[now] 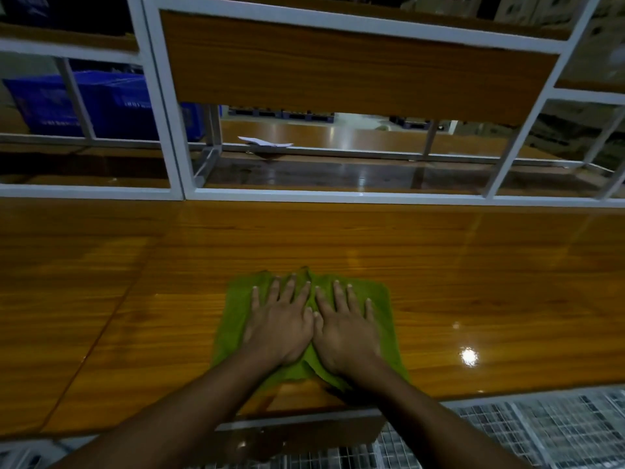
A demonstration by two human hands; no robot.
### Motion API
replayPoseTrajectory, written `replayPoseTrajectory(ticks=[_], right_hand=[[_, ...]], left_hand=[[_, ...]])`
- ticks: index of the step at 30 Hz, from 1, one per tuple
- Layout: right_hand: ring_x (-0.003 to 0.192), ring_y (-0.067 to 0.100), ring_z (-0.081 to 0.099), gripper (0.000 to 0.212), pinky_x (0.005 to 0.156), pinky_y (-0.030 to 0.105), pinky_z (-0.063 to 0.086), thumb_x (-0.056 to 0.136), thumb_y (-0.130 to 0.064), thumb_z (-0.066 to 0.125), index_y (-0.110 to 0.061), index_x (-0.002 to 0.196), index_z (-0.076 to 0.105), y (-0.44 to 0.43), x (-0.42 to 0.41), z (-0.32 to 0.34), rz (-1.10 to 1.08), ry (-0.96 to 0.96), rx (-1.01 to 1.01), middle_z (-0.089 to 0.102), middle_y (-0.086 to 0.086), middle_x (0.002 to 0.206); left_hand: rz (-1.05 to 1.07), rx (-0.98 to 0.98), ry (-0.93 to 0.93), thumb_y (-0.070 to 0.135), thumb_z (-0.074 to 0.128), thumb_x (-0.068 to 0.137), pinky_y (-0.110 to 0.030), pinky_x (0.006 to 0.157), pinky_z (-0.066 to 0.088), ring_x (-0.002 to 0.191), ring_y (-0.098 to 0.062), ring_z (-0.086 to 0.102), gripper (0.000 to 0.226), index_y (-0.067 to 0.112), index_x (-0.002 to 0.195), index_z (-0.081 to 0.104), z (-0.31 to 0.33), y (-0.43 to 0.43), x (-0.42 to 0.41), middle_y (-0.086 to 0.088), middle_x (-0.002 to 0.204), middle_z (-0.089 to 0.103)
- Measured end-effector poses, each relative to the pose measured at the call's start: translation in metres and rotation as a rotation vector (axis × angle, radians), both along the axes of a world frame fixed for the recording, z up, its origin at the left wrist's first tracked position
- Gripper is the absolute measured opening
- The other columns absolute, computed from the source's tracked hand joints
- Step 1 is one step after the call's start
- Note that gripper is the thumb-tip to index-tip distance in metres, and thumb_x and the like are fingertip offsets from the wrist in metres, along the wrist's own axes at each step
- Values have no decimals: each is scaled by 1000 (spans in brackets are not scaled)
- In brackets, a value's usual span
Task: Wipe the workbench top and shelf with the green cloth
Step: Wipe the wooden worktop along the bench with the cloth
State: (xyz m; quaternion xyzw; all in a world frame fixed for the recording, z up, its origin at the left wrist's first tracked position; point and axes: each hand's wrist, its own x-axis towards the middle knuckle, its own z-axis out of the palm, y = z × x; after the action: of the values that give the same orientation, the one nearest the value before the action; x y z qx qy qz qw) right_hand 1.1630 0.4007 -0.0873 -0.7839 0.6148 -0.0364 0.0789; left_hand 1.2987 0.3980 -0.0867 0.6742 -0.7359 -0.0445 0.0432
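Note:
A green cloth (385, 309) lies spread on the glossy wooden workbench top (473, 265), near its front edge. My left hand (280, 319) and my right hand (345, 326) press flat on the cloth side by side, fingers straight and spread, thumbs touching. Above the bench runs a wooden shelf board (338, 72) in a white metal frame (176, 137). The middle of the cloth is hidden under my hands.
A white paper (263, 141) lies on the far bench surface behind the frame. A blue crate (50, 99) stands at the back left. Metal mesh flooring (541, 431) shows below the bench's front edge. A bright light reflection (469, 356) sits right of the cloth.

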Motion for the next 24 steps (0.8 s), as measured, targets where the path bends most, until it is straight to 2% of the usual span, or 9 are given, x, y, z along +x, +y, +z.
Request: replayPoseTrajectory(ticks=[2,5,12,17,24], right_hand=[[158,27,-10,65,126,55,-4,102,-53,2,-32,164,1,-17,-3,-1,-7,-1,0,-7,5,172],[158,29,-8,59,125,57,-4,108,-47,14,-31,164,4,-41,-7,2,-7,0,-3,-5,7,172],[158,31,-7,60,125,58,-5,107,-48,19,-31,164,7,-99,-24,3,-5,-37,-7,-4,9,172],[158,30,-10,60,125,57,-6,108,-48,16,-31,164,3,-150,-45,5,-13,-4,11,-8,7,172],[158,29,-8,59,125,57,-5,108,-49,14,-32,164,5,-236,-75,3,-41,15,19,-5,7,172]], left_hand=[[8,-9,-11,50,13,102,-58,119,2,152,-25,-1,60,31,157,3,0,-15,-3,2,166,-3],[25,-1,-34,51,11,101,-58,119,2,152,-26,-2,61,31,157,1,2,-38,-7,1,166,-4],[47,26,-39,53,13,101,-60,118,0,152,-27,-4,62,31,157,0,2,-97,-24,0,166,-7],[54,40,-4,54,13,101,-59,119,-3,152,-26,-6,62,33,157,-1,3,-152,-46,2,165,-10],[52,-4,-13,52,11,102,-61,118,2,152,-29,-1,60,31,157,4,1,-232,-78,0,166,-4]])
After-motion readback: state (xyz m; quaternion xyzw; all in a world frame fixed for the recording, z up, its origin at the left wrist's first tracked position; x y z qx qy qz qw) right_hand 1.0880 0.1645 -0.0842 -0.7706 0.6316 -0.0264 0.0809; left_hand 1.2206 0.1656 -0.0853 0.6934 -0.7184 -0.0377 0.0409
